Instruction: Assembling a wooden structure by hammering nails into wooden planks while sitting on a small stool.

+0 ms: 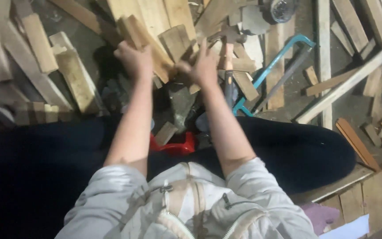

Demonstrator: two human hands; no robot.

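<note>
We see the left hand (133, 59) clamped on a wood block (144, 42), the right hand (204, 68) gripping its near end, hammer (228, 66) and blue saw (273, 71) just beside

Pale wooden block (149, 42), rough-cut, tilted, held above scattered offcuts, gripped at both ends

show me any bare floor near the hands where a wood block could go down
Bare floor shows left of the left hand, between it and the flat plank, and right of the blue hacksaw, before the long slanted batten. Around the right hand and hammer, offcuts overlap tightly.
</note>
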